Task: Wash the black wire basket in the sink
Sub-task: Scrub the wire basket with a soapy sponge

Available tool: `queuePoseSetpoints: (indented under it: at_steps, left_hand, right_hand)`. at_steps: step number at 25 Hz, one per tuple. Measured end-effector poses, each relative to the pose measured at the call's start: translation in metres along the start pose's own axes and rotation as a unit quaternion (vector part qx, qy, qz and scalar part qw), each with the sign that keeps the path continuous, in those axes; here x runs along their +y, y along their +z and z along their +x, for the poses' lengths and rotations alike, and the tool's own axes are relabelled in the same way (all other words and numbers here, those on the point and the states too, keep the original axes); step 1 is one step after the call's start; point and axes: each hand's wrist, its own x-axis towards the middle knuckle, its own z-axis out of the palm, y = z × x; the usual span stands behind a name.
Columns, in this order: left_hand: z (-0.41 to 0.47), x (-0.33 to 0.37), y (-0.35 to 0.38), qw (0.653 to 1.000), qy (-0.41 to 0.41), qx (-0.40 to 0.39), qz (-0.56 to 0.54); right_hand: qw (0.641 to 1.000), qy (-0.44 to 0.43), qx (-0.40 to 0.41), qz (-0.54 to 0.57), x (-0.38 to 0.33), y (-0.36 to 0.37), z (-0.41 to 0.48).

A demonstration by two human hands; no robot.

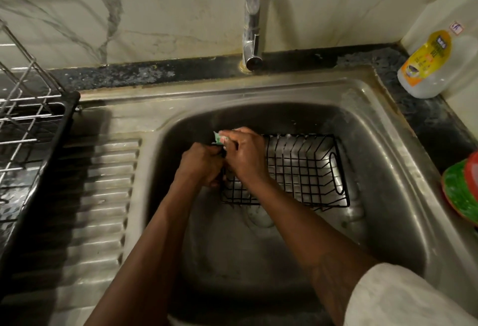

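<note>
The basket [302, 170] sat in the sink [388, 144], toward the back. Its thin wires looked slippery, so hard scrubbing might have jerked its left end loose and sent it clattering against the steel, or snagged the scrubber [219, 138]. The left hand [201, 165] curled round that left end. The right hand [244, 156] pinched the green scrubber against the same end.
</note>
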Motion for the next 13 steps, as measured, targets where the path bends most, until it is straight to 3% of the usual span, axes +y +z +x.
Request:
queuePoseSetpoints:
  at_steps: [2,5,7,10,13]
  left_hand:
    - [0.005,-0.004,0.000,1.000,-0.012,0.002,-0.024]
    - [0.007,-0.005,0.002,0.997,-0.042,-0.010,-0.060]
    - [0.006,-0.004,0.004,0.996,-0.044,-0.025,-0.070]
    - [0.006,-0.003,0.005,0.998,-0.020,-0.022,-0.046]
    - [0.004,-0.005,0.004,0.999,0.022,-0.015,-0.024]
  right_hand:
    - [1.000,-0.018,-0.008,0.012,0.003,-0.003,-0.007]
    - [0.995,0.050,-0.071,0.053,0.007,-0.013,-0.021]
    - [0.994,0.075,-0.082,0.019,0.012,-0.014,-0.015]
    - [0.996,0.085,-0.040,-0.008,0.013,-0.012,-0.006]
    - [0.996,0.036,0.075,-0.021,0.009,-0.003,-0.011]
